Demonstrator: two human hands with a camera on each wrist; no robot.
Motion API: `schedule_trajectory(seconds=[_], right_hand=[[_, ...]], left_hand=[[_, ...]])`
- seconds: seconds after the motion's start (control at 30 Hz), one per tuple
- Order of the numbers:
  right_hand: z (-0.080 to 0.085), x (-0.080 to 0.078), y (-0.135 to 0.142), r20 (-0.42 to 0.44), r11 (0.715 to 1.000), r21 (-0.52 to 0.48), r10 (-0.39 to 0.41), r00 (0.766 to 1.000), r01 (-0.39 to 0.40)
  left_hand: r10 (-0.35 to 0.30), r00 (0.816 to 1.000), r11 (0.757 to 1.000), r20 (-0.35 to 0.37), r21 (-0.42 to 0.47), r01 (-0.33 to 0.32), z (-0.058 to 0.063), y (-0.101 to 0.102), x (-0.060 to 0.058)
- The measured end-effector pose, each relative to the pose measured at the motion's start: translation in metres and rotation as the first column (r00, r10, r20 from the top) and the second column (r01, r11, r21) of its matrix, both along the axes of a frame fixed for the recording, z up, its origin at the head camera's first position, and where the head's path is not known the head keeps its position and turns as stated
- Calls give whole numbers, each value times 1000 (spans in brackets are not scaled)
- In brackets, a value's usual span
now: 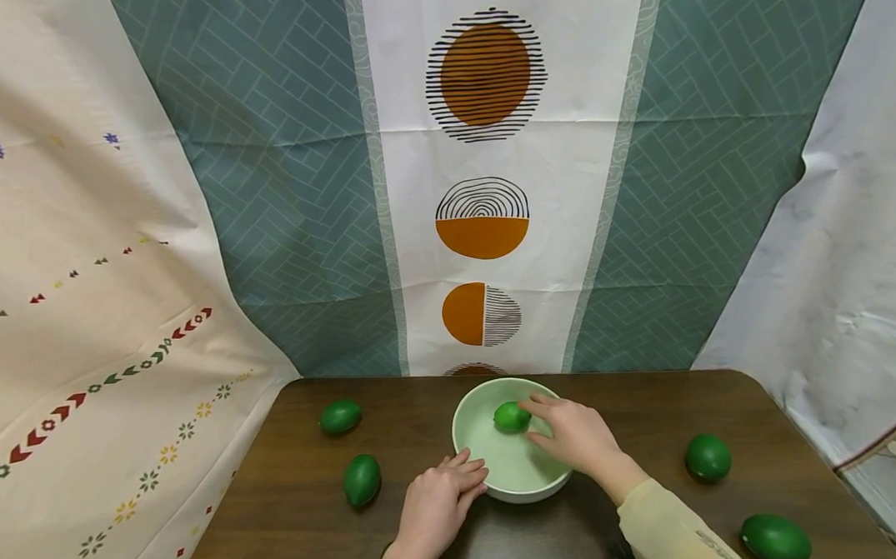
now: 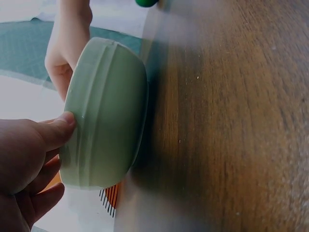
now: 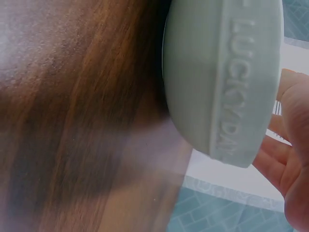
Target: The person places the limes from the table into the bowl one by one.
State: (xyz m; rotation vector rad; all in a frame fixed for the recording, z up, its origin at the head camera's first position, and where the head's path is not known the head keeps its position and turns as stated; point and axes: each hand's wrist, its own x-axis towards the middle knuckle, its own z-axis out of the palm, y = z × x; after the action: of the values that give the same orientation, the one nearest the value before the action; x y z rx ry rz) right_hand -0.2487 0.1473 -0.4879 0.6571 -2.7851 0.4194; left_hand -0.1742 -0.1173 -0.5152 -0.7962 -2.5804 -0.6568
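A pale green bowl (image 1: 470, 445) stands on the brown table, with one bright green lime (image 1: 508, 417) inside it. My left hand (image 1: 441, 498) holds the bowl's near left rim; in the left wrist view the thumb (image 2: 66, 121) lies at the rim and the other fingers are partly hidden behind it. From the right, my right hand (image 1: 575, 432) reaches over the rim into the bowl. Its fingertips are right at the lime, and the thumb is spread apart from it. Raised lettering on the bowl's outer wall (image 3: 236, 87) shows in the right wrist view.
Two dark green limes, a far one (image 1: 340, 418) and a nearer one (image 1: 362, 481), lie left of the bowl. Off to the right are a round green fruit (image 1: 708, 457) and a larger one (image 1: 776, 539) at the front. Patterned cloth (image 1: 483, 228) hangs behind the table.
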Motion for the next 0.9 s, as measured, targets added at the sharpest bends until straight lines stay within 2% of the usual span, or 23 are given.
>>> schedule_trajectory(seconds=[0.3,0.6,0.9], right_hand=[[4,15,6,-74,999,-18,30,997,-31],[8,28,15,-76,999,-42,22,997,-26],[11,40,25,-118,996,-80,16,993,-25]], left_hand=[[0,1000,1000,-8,6,0,-1,0,1],[1,1000,1000,-6,3,-1,-1,0,0],[-1,1000,1000,-2,14,1,-2,0,1]])
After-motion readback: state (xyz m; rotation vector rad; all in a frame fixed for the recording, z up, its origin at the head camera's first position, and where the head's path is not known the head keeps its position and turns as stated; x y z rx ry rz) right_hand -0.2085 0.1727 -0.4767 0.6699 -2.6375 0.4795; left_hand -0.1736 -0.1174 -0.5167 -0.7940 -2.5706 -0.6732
